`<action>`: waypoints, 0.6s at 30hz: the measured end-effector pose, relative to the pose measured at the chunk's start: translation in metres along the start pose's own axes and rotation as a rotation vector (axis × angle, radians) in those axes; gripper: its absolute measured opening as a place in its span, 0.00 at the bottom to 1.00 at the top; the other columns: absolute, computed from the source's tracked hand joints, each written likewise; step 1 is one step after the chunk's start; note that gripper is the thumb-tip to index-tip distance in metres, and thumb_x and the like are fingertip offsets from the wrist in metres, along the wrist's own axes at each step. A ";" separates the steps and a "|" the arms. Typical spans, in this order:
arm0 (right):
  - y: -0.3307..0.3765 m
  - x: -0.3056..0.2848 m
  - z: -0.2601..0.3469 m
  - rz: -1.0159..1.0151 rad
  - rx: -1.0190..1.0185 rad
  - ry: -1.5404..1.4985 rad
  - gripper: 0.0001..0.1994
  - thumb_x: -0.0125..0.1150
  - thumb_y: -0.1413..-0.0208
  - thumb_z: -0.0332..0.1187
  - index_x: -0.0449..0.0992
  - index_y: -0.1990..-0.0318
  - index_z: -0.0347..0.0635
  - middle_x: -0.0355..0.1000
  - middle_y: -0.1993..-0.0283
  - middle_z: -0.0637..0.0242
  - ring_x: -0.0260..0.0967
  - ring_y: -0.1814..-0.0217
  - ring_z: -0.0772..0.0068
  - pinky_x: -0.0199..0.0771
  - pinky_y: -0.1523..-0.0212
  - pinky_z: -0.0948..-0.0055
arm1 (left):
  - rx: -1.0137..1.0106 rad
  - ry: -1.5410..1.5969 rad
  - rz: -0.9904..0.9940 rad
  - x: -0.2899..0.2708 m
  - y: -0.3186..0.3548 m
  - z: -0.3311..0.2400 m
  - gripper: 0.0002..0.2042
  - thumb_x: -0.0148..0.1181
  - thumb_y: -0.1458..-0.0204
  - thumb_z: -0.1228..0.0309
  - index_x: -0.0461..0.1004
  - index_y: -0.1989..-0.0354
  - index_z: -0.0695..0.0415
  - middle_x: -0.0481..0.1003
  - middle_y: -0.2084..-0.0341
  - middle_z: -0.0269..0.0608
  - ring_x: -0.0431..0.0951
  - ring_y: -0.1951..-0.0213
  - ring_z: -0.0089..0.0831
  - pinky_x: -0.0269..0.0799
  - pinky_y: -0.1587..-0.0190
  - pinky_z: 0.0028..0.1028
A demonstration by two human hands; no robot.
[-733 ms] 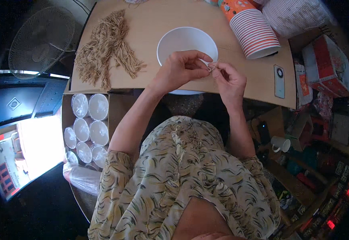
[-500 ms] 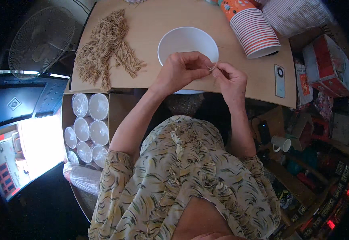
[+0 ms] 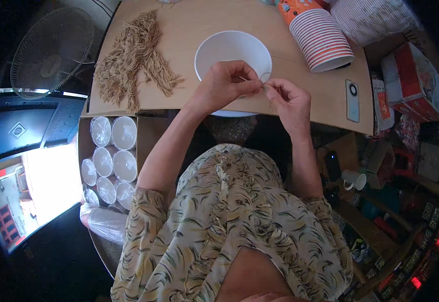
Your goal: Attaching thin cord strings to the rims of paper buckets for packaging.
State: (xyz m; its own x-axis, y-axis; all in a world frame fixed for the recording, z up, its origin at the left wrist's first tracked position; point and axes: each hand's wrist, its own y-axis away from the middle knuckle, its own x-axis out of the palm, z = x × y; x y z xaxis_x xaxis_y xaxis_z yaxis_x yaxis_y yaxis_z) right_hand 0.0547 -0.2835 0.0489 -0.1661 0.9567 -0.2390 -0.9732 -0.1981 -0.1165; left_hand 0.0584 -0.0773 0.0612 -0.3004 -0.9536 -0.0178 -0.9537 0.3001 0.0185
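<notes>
Both my hands meet at the table's front edge, in front of a white bowl (image 3: 233, 44). My left hand (image 3: 224, 85) is closed in a pinch on a thin pale string (image 3: 266, 76), only short bits of which show. My right hand (image 3: 291, 103) pinches the same string with thumb and forefinger, its fingertips almost touching the left ones. The fingers cover most of the string. To the left on the table lies a heap of tan, string-like strands (image 3: 134, 55), untouched.
A stack of paper cups (image 3: 322, 43) lies at the table's back right, near a phone (image 3: 352, 100). A box of wrapped cups (image 3: 113, 163) stands below left, beside a fan (image 3: 52, 60). A white mug (image 3: 354, 179) and a red-white box (image 3: 414, 83) are at right.
The white bowl has shifted slightly left and away from me. The light knotted bit between my fingertips has given way to a thin curved strand. Both hands stay pinched together.
</notes>
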 end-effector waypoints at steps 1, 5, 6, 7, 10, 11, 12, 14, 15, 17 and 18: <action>0.000 0.000 0.001 0.029 0.005 -0.025 0.06 0.65 0.41 0.28 0.80 0.62 0.34 0.73 0.72 0.76 0.65 0.71 0.88 0.68 0.69 0.82 | -0.001 0.001 0.001 0.000 0.000 0.000 0.07 0.65 0.43 0.75 0.77 0.60 0.65 0.79 0.70 0.36 0.79 0.66 0.20 0.76 0.62 0.21; 0.001 -0.001 0.001 0.078 0.017 -0.098 0.07 0.64 0.40 0.29 0.79 0.60 0.33 0.73 0.70 0.76 0.67 0.69 0.88 0.68 0.67 0.82 | -0.009 0.008 -0.031 0.002 0.000 -0.005 0.08 0.66 0.45 0.76 0.77 0.60 0.66 0.80 0.70 0.37 0.80 0.66 0.20 0.77 0.62 0.21; 0.001 -0.001 0.002 0.078 0.018 -0.098 0.07 0.64 0.40 0.29 0.79 0.60 0.33 0.73 0.70 0.76 0.67 0.69 0.88 0.68 0.67 0.82 | -0.037 0.008 -0.040 0.002 0.000 -0.006 0.08 0.66 0.44 0.76 0.76 0.59 0.66 0.79 0.69 0.36 0.78 0.66 0.20 0.76 0.62 0.21; 0.001 -0.001 0.003 0.083 0.025 -0.081 0.07 0.64 0.40 0.29 0.79 0.60 0.33 0.74 0.69 0.76 0.67 0.69 0.88 0.69 0.66 0.82 | -0.037 0.008 -0.041 0.001 0.001 -0.006 0.08 0.66 0.44 0.76 0.76 0.59 0.66 0.79 0.69 0.36 0.78 0.66 0.20 0.76 0.62 0.21; 0.000 -0.001 0.001 0.085 0.038 -0.066 0.07 0.64 0.40 0.29 0.79 0.60 0.34 0.74 0.69 0.76 0.68 0.68 0.87 0.70 0.65 0.82 | -0.063 0.036 -0.041 0.000 0.001 -0.005 0.08 0.66 0.44 0.77 0.77 0.58 0.66 0.79 0.69 0.36 0.78 0.66 0.20 0.76 0.61 0.21; 0.000 -0.001 0.001 0.083 0.042 -0.069 0.07 0.64 0.40 0.29 0.79 0.60 0.34 0.74 0.69 0.75 0.68 0.68 0.87 0.70 0.64 0.82 | -0.068 0.041 -0.026 0.000 0.000 -0.005 0.08 0.65 0.45 0.77 0.77 0.58 0.66 0.79 0.69 0.35 0.78 0.66 0.20 0.76 0.61 0.21; 0.000 -0.001 0.000 0.083 0.042 -0.069 0.07 0.64 0.40 0.29 0.79 0.60 0.34 0.74 0.69 0.75 0.68 0.68 0.87 0.70 0.64 0.82 | -0.075 0.045 -0.011 0.000 0.000 -0.004 0.08 0.65 0.45 0.77 0.77 0.58 0.65 0.79 0.69 0.35 0.78 0.66 0.20 0.76 0.61 0.21; 0.000 0.000 0.000 0.064 0.052 -0.082 0.06 0.64 0.40 0.29 0.79 0.60 0.34 0.74 0.69 0.76 0.68 0.68 0.88 0.70 0.64 0.82 | -0.055 0.023 -0.017 0.000 0.000 -0.006 0.08 0.66 0.46 0.77 0.77 0.59 0.66 0.80 0.69 0.38 0.80 0.66 0.20 0.77 0.60 0.22; 0.000 0.001 -0.001 0.065 0.052 -0.082 0.06 0.64 0.40 0.29 0.79 0.60 0.34 0.74 0.69 0.76 0.68 0.68 0.88 0.70 0.64 0.82 | -0.034 0.001 -0.024 0.000 0.001 -0.007 0.08 0.67 0.47 0.77 0.78 0.60 0.66 0.82 0.69 0.40 0.81 0.65 0.21 0.79 0.60 0.22; -0.001 0.003 -0.005 0.036 0.031 -0.097 0.06 0.65 0.40 0.29 0.79 0.61 0.34 0.73 0.70 0.77 0.66 0.68 0.88 0.68 0.66 0.83 | -0.037 0.013 -0.018 -0.001 0.001 -0.008 0.08 0.67 0.48 0.77 0.78 0.61 0.66 0.82 0.69 0.40 0.81 0.66 0.21 0.79 0.60 0.22; -0.001 0.003 -0.005 0.036 0.031 -0.096 0.06 0.65 0.40 0.29 0.79 0.61 0.34 0.73 0.70 0.77 0.66 0.68 0.88 0.68 0.66 0.83 | -0.041 0.026 -0.011 -0.001 0.001 -0.008 0.08 0.67 0.48 0.77 0.78 0.61 0.66 0.82 0.69 0.40 0.81 0.66 0.21 0.79 0.60 0.22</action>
State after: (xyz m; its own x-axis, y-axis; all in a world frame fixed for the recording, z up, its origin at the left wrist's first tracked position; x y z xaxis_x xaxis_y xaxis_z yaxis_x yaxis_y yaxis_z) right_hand 0.0556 -0.2814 0.0439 -0.2143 0.9654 -0.1485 -0.9705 -0.2276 -0.0792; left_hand 0.0580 -0.0758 0.0692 -0.2894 -0.9572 0.0074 -0.9554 0.2893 0.0591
